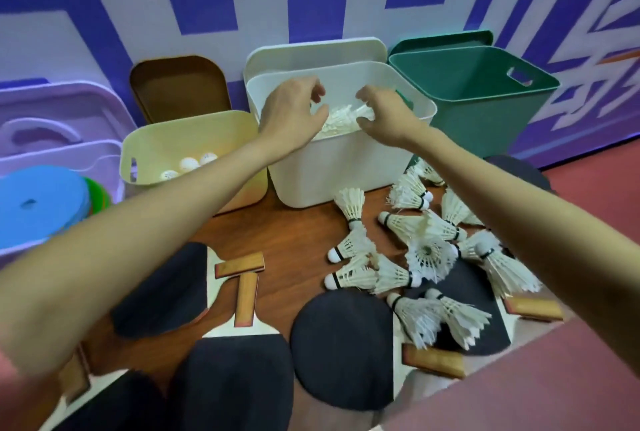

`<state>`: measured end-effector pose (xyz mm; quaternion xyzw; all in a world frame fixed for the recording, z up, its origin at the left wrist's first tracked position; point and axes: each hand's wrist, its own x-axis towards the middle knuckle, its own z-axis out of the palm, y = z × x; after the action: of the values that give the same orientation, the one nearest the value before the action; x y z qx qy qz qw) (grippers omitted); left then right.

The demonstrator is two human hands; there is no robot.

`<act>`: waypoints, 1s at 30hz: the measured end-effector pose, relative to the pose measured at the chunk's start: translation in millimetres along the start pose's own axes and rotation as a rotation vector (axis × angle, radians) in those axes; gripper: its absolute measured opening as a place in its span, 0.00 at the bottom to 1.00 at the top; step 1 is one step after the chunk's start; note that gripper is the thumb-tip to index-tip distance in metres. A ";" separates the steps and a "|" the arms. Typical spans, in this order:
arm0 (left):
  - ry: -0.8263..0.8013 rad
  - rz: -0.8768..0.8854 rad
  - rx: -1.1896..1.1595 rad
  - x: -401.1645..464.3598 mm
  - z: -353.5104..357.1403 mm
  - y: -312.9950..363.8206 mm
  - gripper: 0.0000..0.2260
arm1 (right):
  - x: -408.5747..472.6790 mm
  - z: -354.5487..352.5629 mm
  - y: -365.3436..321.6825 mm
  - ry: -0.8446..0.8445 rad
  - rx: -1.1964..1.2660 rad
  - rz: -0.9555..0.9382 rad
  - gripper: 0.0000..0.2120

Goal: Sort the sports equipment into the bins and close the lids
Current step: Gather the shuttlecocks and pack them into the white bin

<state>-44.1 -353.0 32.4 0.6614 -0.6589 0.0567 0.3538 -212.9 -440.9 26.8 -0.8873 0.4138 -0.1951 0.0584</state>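
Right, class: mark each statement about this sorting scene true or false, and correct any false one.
1. Both hands, left hand and right hand, are over the white bin. True.
2. The yellow bin holds paddles. False: it holds white balls.
3. The green bin has its lid shut. False: it stands open.
4. Shuttlecocks lie on the table. True.
5. Paddles lie on the table. True.

green bin (485,108) open-topped, shuttlecocks (426,250) crowd tabletop
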 end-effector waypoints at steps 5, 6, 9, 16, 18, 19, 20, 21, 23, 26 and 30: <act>0.043 0.000 -0.133 -67.0 -12.2 15.3 0.06 | -78.3 2.3 -10.1 0.125 0.104 -0.124 0.16; -0.017 -0.010 -0.140 -80.7 -10.6 16.1 0.05 | -93.1 5.5 -9.8 0.096 0.120 -0.105 0.16; -0.249 -0.070 -0.185 -118.4 2.6 12.4 0.05 | -135.0 15.2 -10.2 0.005 0.159 -0.030 0.16; -0.430 -0.229 -0.276 -169.6 51.0 8.6 0.14 | -207.7 28.0 -16.5 -0.218 0.216 0.086 0.21; -0.444 -0.257 -0.291 -173.0 63.0 13.0 0.14 | -216.3 33.5 -17.4 -0.343 0.198 0.100 0.27; -0.454 -0.265 -0.296 -173.1 68.1 15.1 0.14 | -217.7 37.7 -16.8 -0.382 0.175 0.098 0.29; -0.464 -0.279 -0.302 -172.9 72.5 16.2 0.15 | -217.5 42.0 -15.8 -0.403 0.144 0.096 0.31; -0.479 -0.299 -0.314 -172.5 76.0 16.7 0.16 | -216.3 46.0 -15.0 -0.411 0.102 0.102 0.32; -0.516 -0.344 -0.341 -172.6 81.5 15.4 0.19 | -213.3 51.2 -14.7 -0.428 0.012 0.118 0.33; -0.557 -0.348 -0.334 -174.7 88.2 13.2 0.22 | -209.2 56.8 -18.6 -0.461 -0.097 0.113 0.33; -0.549 -0.346 -0.301 -175.5 92.3 15.0 0.22 | -208.7 66.2 -20.3 -0.435 -0.116 0.100 0.28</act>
<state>-115.8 -255.4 -125.2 0.6943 -0.6086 -0.2816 0.2613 -293.7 -273.5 -90.7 -0.8887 0.4456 0.0279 0.1046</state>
